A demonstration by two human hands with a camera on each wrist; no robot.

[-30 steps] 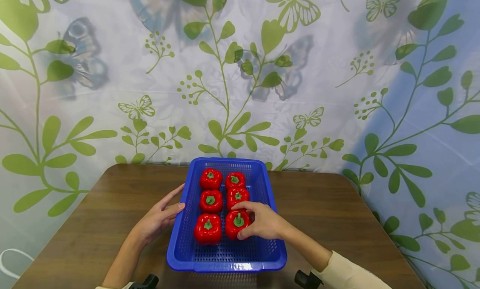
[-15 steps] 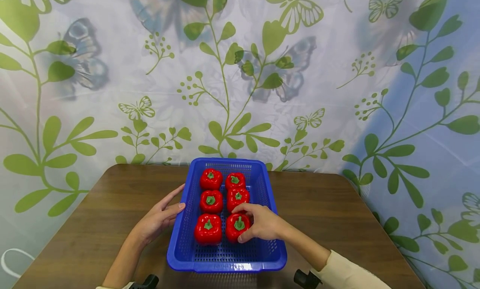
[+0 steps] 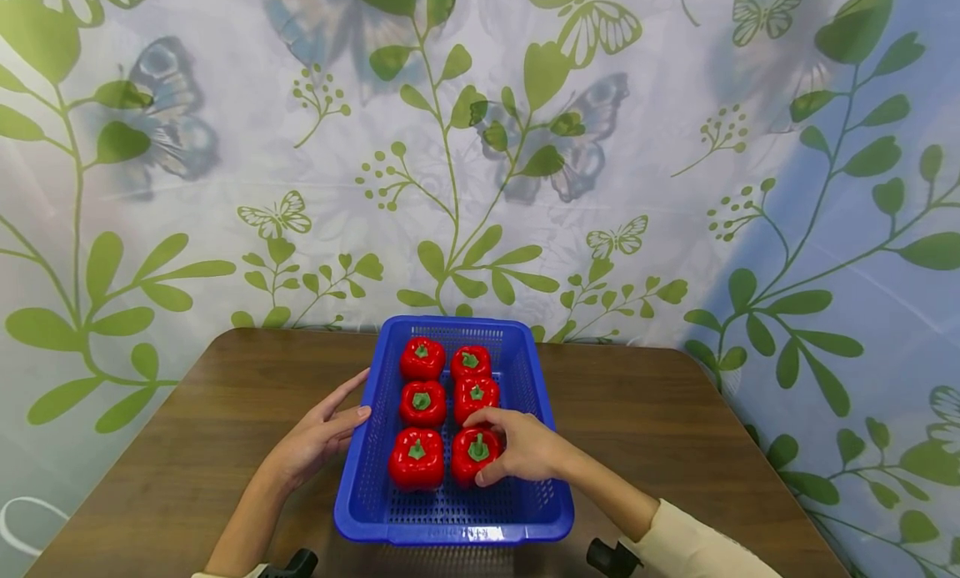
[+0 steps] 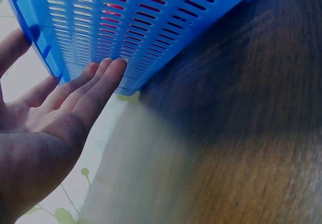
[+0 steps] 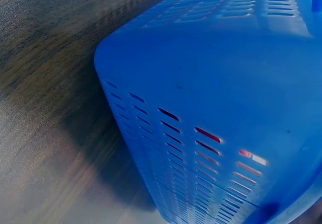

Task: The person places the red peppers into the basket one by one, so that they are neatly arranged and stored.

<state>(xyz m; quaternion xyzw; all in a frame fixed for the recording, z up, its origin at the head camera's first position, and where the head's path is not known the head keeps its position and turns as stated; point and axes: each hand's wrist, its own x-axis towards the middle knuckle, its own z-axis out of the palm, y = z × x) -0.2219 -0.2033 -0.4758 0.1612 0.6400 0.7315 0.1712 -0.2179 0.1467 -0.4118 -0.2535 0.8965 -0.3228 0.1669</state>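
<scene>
A blue perforated plastic basket (image 3: 450, 534) holds red bell peppers with green stems in two columns of three. My right hand (image 3: 528, 446) reaches over its right rim and grips the near right bell pepper (image 3: 467, 461), thumb in front and fingers behind. That pepper sits apart from the near left bell pepper (image 3: 416, 469). At the basket's left side, my left hand (image 3: 318, 436) touches the rim with its thumb. In the left wrist view, the fairly straight fingers (image 4: 108, 83) lie against the slotted outer wall. The right wrist view has only the basket's outside corner (image 5: 176, 83); the hand is hidden there.
The basket stands on a brown wooden table (image 3: 630, 419). Behind the table hangs a pale curtain (image 3: 480, 186) printed with green leaves and butterflies. A white looped cord (image 3: 22, 524) lies at the lower left.
The right hand and the near right pepper have shifted very slightly right between the first frame and now. The left hand and the basket stay put.
</scene>
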